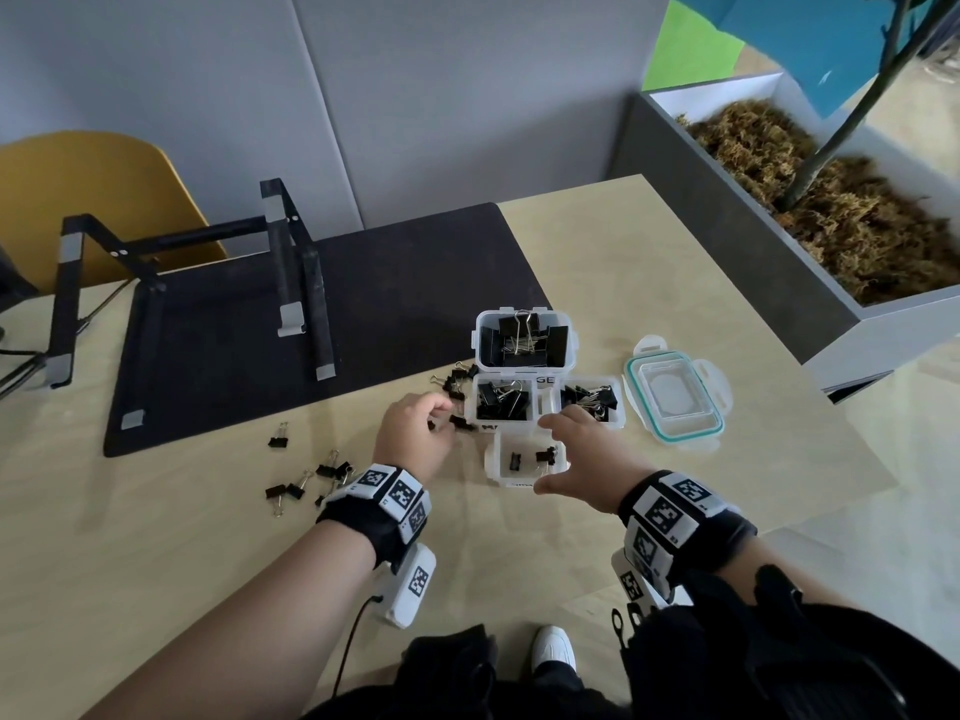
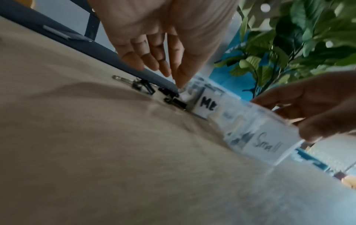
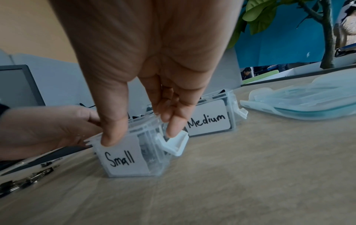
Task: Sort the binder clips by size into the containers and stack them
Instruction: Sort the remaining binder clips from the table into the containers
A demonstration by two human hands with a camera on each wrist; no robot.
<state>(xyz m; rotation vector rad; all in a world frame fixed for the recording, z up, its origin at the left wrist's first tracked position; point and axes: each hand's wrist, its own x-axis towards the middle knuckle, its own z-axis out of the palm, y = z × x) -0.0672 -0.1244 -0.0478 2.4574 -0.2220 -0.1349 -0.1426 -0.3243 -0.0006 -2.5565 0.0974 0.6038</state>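
Four clear containers stand together: a large one point(image 1: 524, 337) at the back, two labelled Medium point(image 1: 501, 400) point(image 3: 208, 120), and the one labelled Small point(image 1: 527, 459) point(image 3: 123, 159) nearest me, with a few small black clips inside. My right hand point(image 1: 545, 454) point(image 3: 142, 135) grips the Small container from above, thumb on its front label and fingers on the far rim by the white latch. My left hand point(image 1: 441, 420) point(image 2: 169, 76) reaches down beside the left Medium container point(image 2: 209, 105). Its fingertips are at loose black clips point(image 2: 173, 101), and nothing shows between them.
More loose clips point(image 1: 311, 480) lie on the wooden table left of my left wrist. A clear lid with a teal seal point(image 1: 675, 394) rests right of the containers. A black mat with a metal stand point(image 1: 208, 283) lies behind, and a planter box point(image 1: 779, 210) at the right.
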